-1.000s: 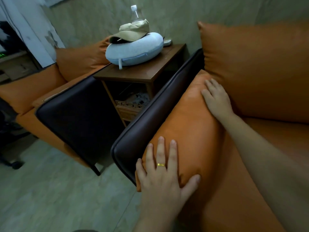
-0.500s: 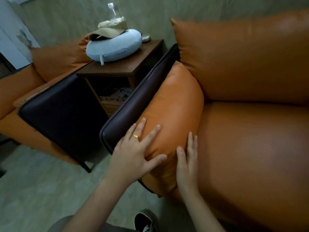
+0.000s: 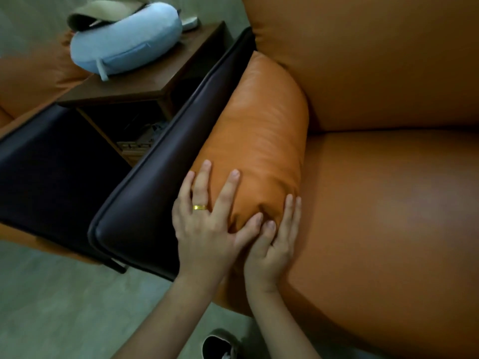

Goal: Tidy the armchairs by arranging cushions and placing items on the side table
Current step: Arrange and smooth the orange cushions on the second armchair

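Cushion [image 3: 256, 141] lengthwise along armrest [image 3: 160, 187], left hand [image 3: 207, 229] spread on front end, right hand [image 3: 272, 247] flat alongside

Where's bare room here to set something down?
On the side table, bare wood lies between the neck pillow and the near edge, plus a strip between pillow and dark armrest. The seat cushion is bare right of the arm cushion. Crowded: the table's far end, with pillow and cap; the arm cushion's front, under left hand and right hand.
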